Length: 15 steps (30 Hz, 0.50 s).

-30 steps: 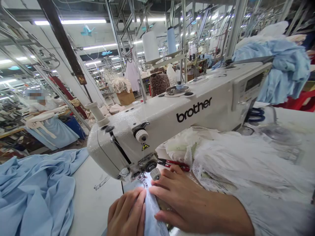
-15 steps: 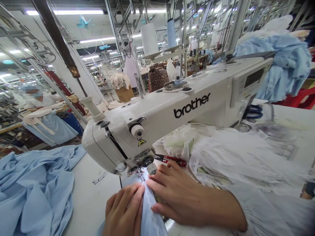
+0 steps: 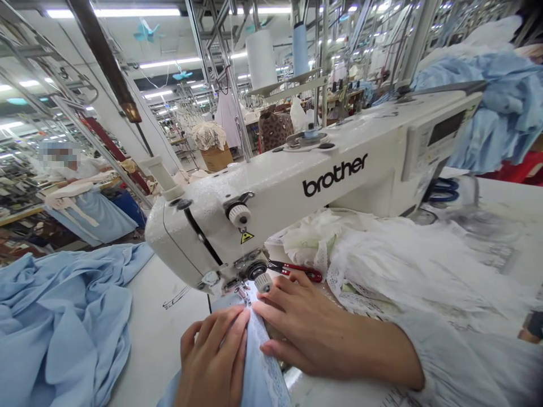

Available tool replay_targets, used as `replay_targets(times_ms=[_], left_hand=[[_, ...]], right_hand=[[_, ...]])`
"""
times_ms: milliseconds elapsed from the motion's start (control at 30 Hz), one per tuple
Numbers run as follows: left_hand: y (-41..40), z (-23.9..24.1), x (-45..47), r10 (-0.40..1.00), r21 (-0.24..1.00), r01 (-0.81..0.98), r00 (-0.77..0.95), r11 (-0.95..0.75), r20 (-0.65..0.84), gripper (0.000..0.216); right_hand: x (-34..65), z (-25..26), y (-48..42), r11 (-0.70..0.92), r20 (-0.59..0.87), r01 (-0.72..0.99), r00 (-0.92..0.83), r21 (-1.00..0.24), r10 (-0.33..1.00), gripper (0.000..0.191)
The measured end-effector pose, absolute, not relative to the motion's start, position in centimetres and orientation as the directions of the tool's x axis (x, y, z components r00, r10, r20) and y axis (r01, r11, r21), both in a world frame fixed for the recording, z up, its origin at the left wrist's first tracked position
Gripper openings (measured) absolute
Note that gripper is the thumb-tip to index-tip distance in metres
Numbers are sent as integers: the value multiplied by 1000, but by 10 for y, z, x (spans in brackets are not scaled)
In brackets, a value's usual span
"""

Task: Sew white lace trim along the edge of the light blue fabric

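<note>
Left hand: here's my left hand (image 3: 212, 359), lying open on the cloth and pressing down, not closed around anything.
Right hand: my right hand (image 3: 314, 333) is spread flat too, fingertips pressing the strip's right side.
Cloth: a pale blue cloth strip with white lace edging (image 3: 258, 362) runs between my hands, up under the metal presser foot (image 3: 242, 293).
Machine: a white Brother sewing machine (image 3: 271, 192) arches right over it.
Beside me: red-handled thread snips (image 3: 297, 272) sit just past my right fingers, by a white lace-trimmed garment (image 3: 407, 271).
Table: a rumpled heap of pale blue fabric (image 3: 55, 316) lies left on the white table (image 3: 161, 345).
</note>
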<state>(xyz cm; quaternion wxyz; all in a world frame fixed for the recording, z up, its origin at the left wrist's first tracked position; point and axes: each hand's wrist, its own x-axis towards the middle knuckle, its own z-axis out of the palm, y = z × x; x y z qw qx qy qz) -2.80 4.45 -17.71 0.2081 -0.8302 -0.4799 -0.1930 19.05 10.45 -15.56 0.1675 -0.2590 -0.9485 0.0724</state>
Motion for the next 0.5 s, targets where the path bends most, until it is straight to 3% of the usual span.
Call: replay_targets(times_ms=[100, 500], left_hand=[[43, -179, -25, 741, -94, 906, 394, -413, 543, 32], [42, -180, -25, 761, -71, 907, 389, -415, 519, 37]], right_hand=[[190, -157, 105, 854, 276, 467, -810, -230, 517, 34], [191, -160, 106, 866, 312, 440, -810, -240, 498, 29]])
